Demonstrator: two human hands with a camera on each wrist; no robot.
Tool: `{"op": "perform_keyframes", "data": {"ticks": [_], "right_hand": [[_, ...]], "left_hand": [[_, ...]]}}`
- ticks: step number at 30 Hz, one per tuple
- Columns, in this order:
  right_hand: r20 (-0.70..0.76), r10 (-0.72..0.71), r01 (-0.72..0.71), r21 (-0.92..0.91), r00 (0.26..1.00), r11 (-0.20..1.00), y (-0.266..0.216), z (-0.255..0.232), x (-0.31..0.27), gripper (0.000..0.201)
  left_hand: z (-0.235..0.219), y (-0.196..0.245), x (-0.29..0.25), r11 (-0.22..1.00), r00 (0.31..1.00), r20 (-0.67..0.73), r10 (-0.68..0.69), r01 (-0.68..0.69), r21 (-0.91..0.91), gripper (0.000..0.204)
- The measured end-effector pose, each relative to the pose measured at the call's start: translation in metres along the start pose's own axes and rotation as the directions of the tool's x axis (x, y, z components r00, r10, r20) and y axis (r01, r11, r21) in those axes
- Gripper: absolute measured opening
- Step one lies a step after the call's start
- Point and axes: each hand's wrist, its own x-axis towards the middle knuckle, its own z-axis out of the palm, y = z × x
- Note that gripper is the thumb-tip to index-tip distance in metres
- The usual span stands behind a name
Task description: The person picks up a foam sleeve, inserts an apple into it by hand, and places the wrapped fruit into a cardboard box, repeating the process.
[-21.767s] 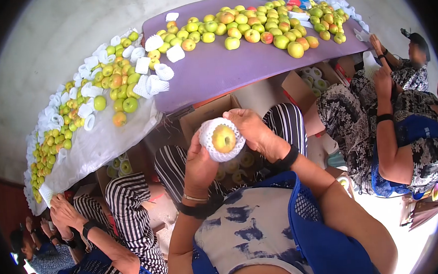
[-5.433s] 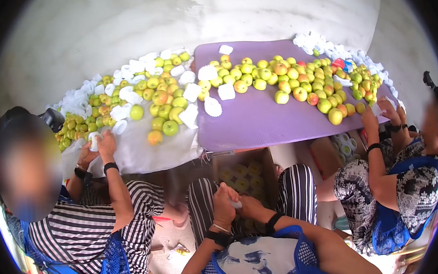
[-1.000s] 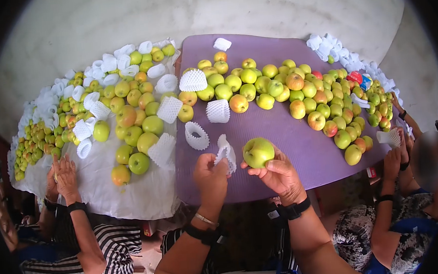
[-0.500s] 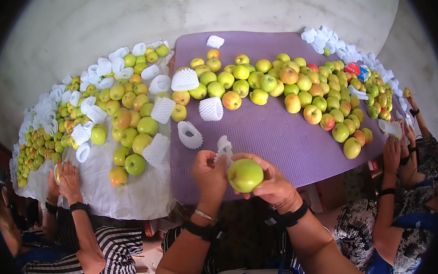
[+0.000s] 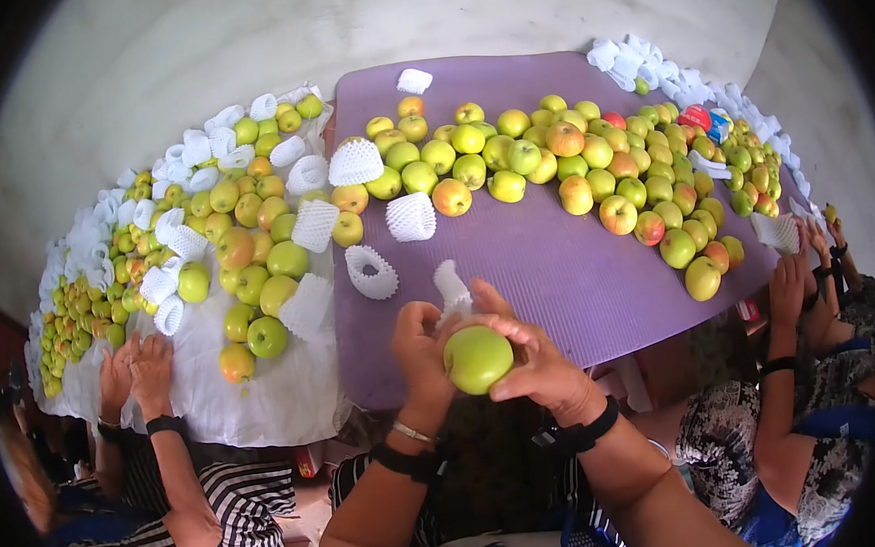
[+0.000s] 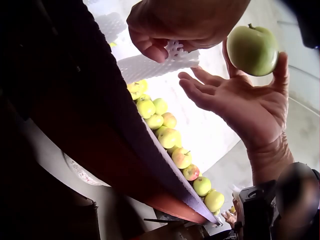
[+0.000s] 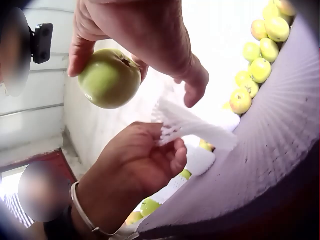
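Right hand (image 5: pixel 538 363) grips apple (image 5: pixel 478 359), left hand (image 5: pixel 422 350) pinches foam net (image 5: pixel 450 285) over mat edge (image 5: pixel 602 339)

A purple mat (image 5: pixel 557 266) covers the table's right part, with a heap of green and yellow apples (image 5: pixel 591 164) along its far side. On the left, a white sheet (image 5: pixel 265 394) bears more apples among loose foam nets (image 5: pixel 311 225). Other people's arms (image 5: pixel 155 411) reach in at the near left and right.

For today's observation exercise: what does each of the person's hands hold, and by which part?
The right hand grips a round green apple by its sides. The left hand pinches a white foam net sleeve at one end.
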Motion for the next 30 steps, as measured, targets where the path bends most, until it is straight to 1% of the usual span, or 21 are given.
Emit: {"op": "perform_keyframes", "data": {"ticks": [2,3,4,5,7,8,11,14,20,23,26,27,29,30], "right_hand": [[-0.004,0.080,-0.079,0.111,0.997,0.991,0.005,-0.012,0.002,0.068],[0.000,0.116,-0.114,0.163,0.993,0.980,0.005,-0.017,0.003,0.068],[-0.033,0.126,-0.114,0.238,0.992,0.965,0.005,-0.017,0.001,0.066],[-0.046,0.125,-0.108,0.267,0.991,0.958,0.006,-0.019,0.001,0.065],[-0.065,0.131,-0.103,0.326,0.989,0.940,0.010,-0.026,0.005,0.064],[-0.089,0.078,-0.044,0.334,0.993,0.941,0.013,-0.027,0.007,0.059],[-0.138,0.062,-0.004,0.380,0.988,0.925,0.017,-0.031,0.010,0.057],[-0.241,0.076,-0.010,0.261,0.968,0.965,0.016,-0.029,0.011,0.054],[-0.329,0.088,-0.103,-0.030,0.940,0.994,0.016,-0.025,0.015,0.050],[-0.357,-0.010,-0.104,-0.298,0.934,0.949,0.024,-0.027,0.018,0.053],[-0.498,-0.183,-0.166,-0.577,0.848,0.800,0.036,-0.029,0.022,0.062],[-0.444,-0.313,-0.123,-0.717,0.839,0.686,0.038,-0.031,0.022,0.065],[-0.269,-0.529,-0.055,-0.921,0.804,0.385,0.041,-0.032,0.022,0.071],[-0.253,-0.527,-0.036,-0.922,0.811,0.387,0.040,-0.030,0.022,0.071]], "left_hand": [[0.001,0.004,0.000,0.985,0.998,0.047,-0.038,0.045,-0.166,0.016],[0.001,0.006,0.001,0.986,0.997,0.078,-0.004,0.017,-0.169,0.016],[0.000,0.009,0.001,0.985,0.994,0.108,0.030,-0.011,-0.172,0.016],[0.000,0.011,0.000,0.984,0.989,0.136,0.062,-0.037,-0.176,0.015],[0.000,0.013,-0.002,0.970,0.982,0.188,0.013,0.034,-0.240,0.015],[0.000,0.012,-0.003,0.960,0.977,0.213,-0.011,0.070,-0.270,0.015],[-0.002,0.002,-0.003,0.964,0.967,0.248,-0.050,0.112,-0.241,0.012],[0.000,0.005,-0.004,0.851,0.954,0.263,-0.144,0.255,-0.460,0.011],[-0.003,0.014,-0.004,0.931,0.974,0.191,-0.124,0.181,-0.318,0.009],[-0.003,0.017,-0.007,0.956,0.980,0.193,-0.051,0.104,-0.276,0.010],[-0.004,0.014,-0.015,0.995,0.968,0.252,-0.002,0.026,-0.095,0.012],[-0.003,0.012,-0.017,0.996,0.963,0.265,0.039,-0.015,-0.090,0.013],[-0.001,0.006,-0.020,0.992,0.949,0.292,0.117,-0.096,-0.083,0.016],[-0.001,0.005,-0.019,0.991,0.959,0.262,0.110,-0.085,-0.105,0.019]]}}
